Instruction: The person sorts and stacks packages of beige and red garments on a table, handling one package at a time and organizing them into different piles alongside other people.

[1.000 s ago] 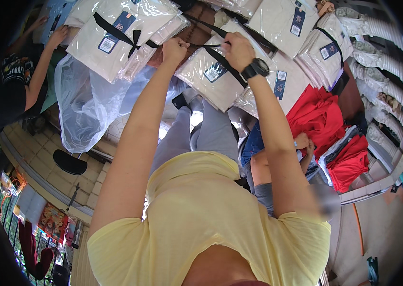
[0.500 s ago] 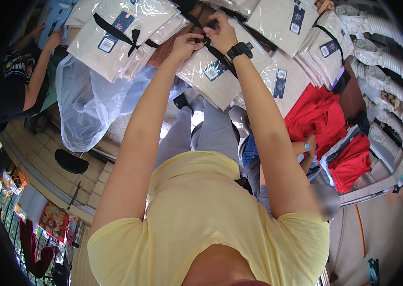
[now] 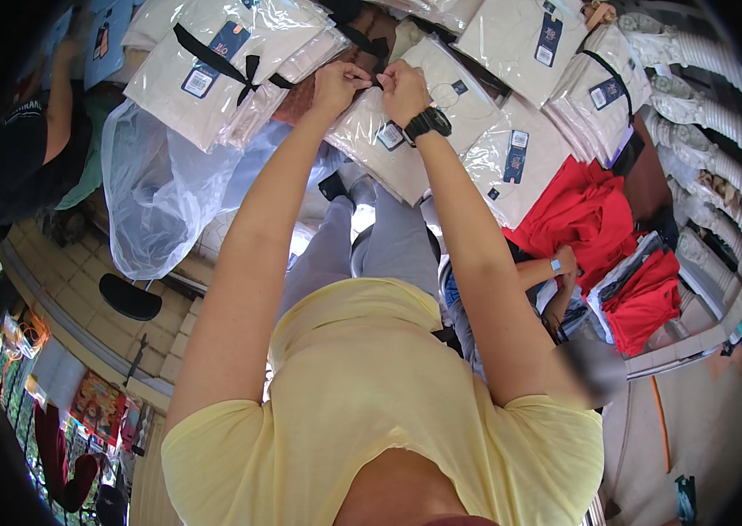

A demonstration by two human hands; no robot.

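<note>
My left hand (image 3: 342, 86) and my right hand (image 3: 404, 92), with a black watch on its wrist, meet at the far middle. Their fingertips are pinched together on a black cloth strip (image 3: 378, 67), whose ends are mostly hidden by the fingers. Right under my right hand lies a stack of flat cream garments in clear plastic bags (image 3: 454, 66), each with a dark blue tag. To the left, a similar bundle (image 3: 156, 98) is bound with a knotted black strip (image 3: 250, 77).
More bagged garments (image 3: 511, 39) cover the table to the right, near a red cloth heap (image 3: 577, 206). A clear plastic bag (image 3: 156, 197) hangs at the table's left edge. A co-worker's arm (image 3: 59, 114) is at far left; another person's forearm (image 3: 539, 272) is at right.
The black strip that crossed the stack below my right hand no longer lies across it. My right hand has come nearer and slightly left. The co-worker at left has shifted away.
</note>
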